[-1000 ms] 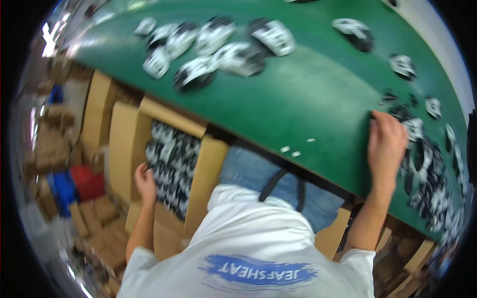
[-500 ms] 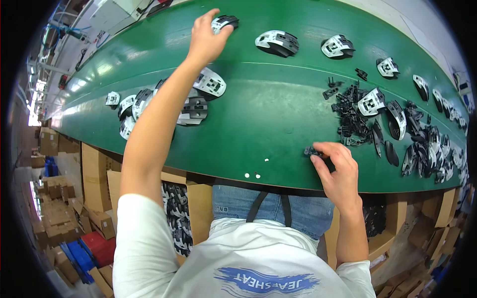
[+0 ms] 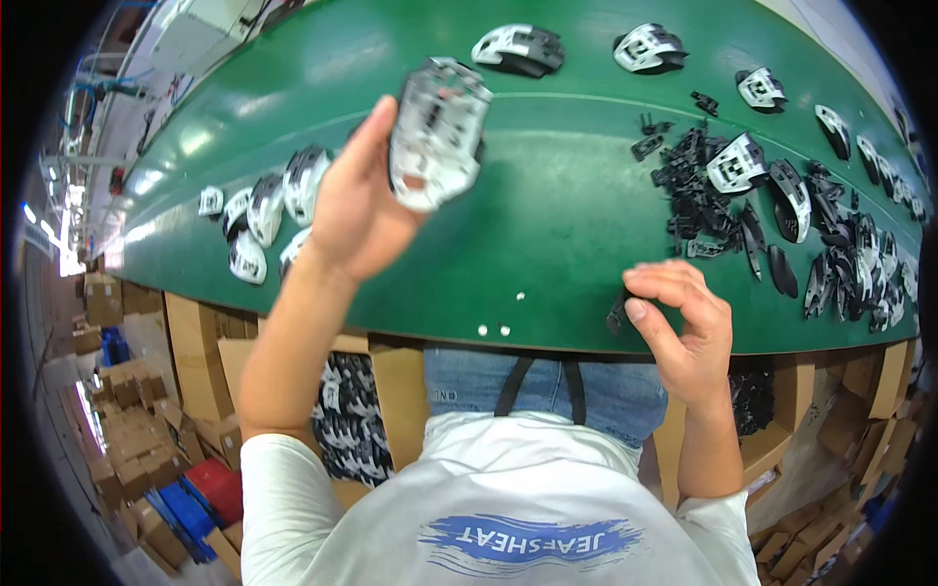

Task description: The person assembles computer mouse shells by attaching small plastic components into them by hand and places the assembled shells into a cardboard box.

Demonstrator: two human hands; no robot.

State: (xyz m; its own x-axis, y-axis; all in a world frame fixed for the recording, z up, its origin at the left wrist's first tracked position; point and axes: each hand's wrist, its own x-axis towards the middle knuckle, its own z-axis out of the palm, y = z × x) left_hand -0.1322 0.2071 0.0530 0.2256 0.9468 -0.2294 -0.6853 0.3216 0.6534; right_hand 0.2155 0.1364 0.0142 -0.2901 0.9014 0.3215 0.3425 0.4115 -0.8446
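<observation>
My left hand point(image 3: 360, 215) grips a computer mouse shell point(image 3: 438, 137) above the bench, its hollow inner side turned up. The fingers pass under the shell and the thumb lies along its left edge. Close to the bench's front edge, my right hand point(image 3: 692, 327) pinches a small black plastic part point(image 3: 616, 316) between thumb and fingertips; its exact shape is partly hidden. To the right lies a heap of similar black parts point(image 3: 696, 200), with a white-and-black mouse shell point(image 3: 737, 164) at its side.
More mouse shells point(image 3: 518, 49) stand along the far side of the green bench point(image 3: 547, 195). Several others point(image 3: 266, 207) sit at left, and a pile point(image 3: 865, 269) lies far right. Small white discs point(image 3: 483, 330) rest near the front edge. Below are cardboard boxes point(image 3: 399, 405).
My left hand has lifted a mouse shell from the far side, brought it nearer and turned its inside up. My right hand, still pinching the black part, has shifted slightly right.
</observation>
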